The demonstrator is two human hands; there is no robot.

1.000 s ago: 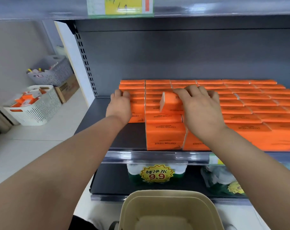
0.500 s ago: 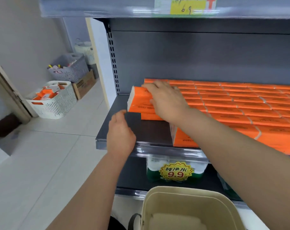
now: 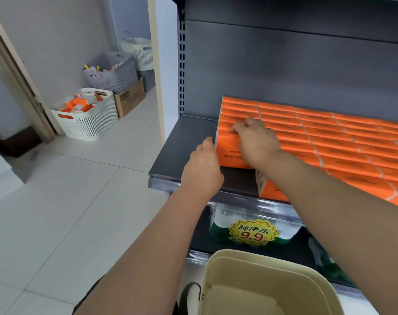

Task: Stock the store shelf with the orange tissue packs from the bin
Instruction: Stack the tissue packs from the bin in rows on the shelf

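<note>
Rows of orange tissue packs (image 3: 334, 135) cover most of the dark grey shelf (image 3: 189, 142). My right hand (image 3: 256, 142) holds the front pack (image 3: 227, 153) of the leftmost column, fingers on its top and thumb at its front face. Just left of it, my left hand (image 3: 202, 171) is open above the shelf's front edge, its thumb up beside the pack's left end. The beige bin (image 3: 216, 260) sits below me at the bottom of the view; no packs show inside it.
A bare strip of shelf lies left of the packs. The lower shelf holds wrapped goods with a yellow 9.9 price sticker (image 3: 253, 233). On the floor at left stand a white basket (image 3: 91, 123) with orange packs, a grey basket (image 3: 114, 76) and a cardboard box (image 3: 131, 98).
My right hand carried a pack left and set it down at the front of the leftmost column. My left hand drew back and now sits beside it. The view turned left.
</note>
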